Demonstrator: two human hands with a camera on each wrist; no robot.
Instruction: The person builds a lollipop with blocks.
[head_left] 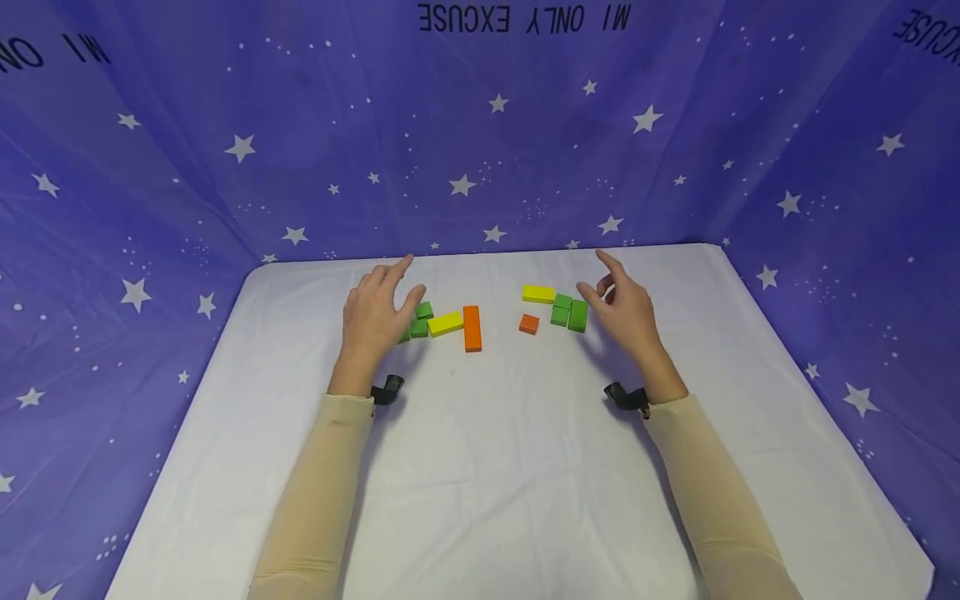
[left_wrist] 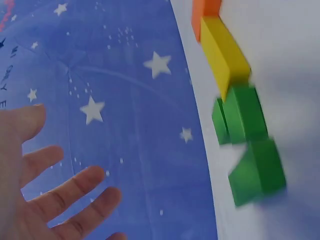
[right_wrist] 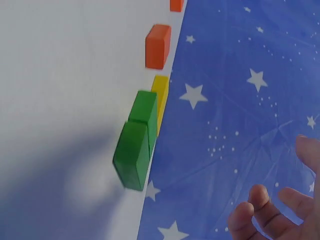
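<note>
My left hand (head_left: 375, 312) hovers over the left block group, fingers spread and holding nothing. Beside its thumb lie green blocks (head_left: 419, 328), partly hidden by the hand. A yellow block (head_left: 446, 323) extends from them toward an upright-lying long orange block (head_left: 472, 328). On the other side, my right hand (head_left: 626, 312) hangs in the air with relaxed, loosely bent fingers and nothing in them. Its thumb is close to several green blocks (head_left: 577, 316). Another yellow block (head_left: 538, 293) lies behind these, and a small orange block (head_left: 528, 324) sits apart to their left.
A white cloth covers the table (head_left: 480, 467). Behind it and along both sides hangs a blue-purple curtain (head_left: 420, 125) with white stars. Dark wrist-worn devices (head_left: 626, 397) sit at both wrists, below the sleeve cuffs.
</note>
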